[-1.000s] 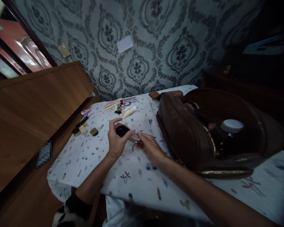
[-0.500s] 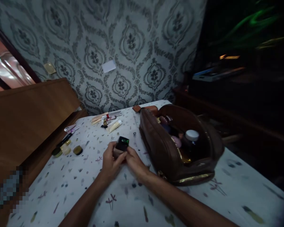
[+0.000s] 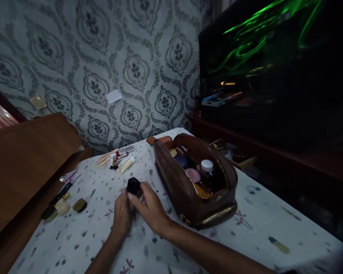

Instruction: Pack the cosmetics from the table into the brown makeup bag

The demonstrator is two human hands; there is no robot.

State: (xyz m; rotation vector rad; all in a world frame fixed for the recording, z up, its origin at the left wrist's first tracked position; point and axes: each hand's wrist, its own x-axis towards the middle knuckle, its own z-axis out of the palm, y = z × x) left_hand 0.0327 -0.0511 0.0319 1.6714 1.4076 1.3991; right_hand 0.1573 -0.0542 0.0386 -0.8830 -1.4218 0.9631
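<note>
Above the white patterned tabletop, both my hands close around a small black-topped bottle (image 3: 133,186). Its dark, angular top points up, while its lower body is mostly covered by fingers. My left hand (image 3: 122,213) grips it from the left, fingers bunched against its side. From the right, my right hand (image 3: 152,209) wraps it with the thumb across the front. Just right of my hands stands a brown toiletry bag (image 3: 177,182), unzipped. Inside are a dark bottle with a white cap (image 3: 207,165), a pink round item (image 3: 193,175) and an amber item (image 3: 202,192).
Farther back lie a cream tube (image 3: 126,165) and several slim cosmetics. Small jars, one with an olive lid (image 3: 80,205), sit at the left edge near a black stick (image 3: 60,194). A brown wooden board (image 3: 31,163) borders the left; a dark screen (image 3: 263,76) stands right.
My view has turned to the right, so things sit farther left in it. The bottle has been turned in my hands, and my right hand now covers more of it.
</note>
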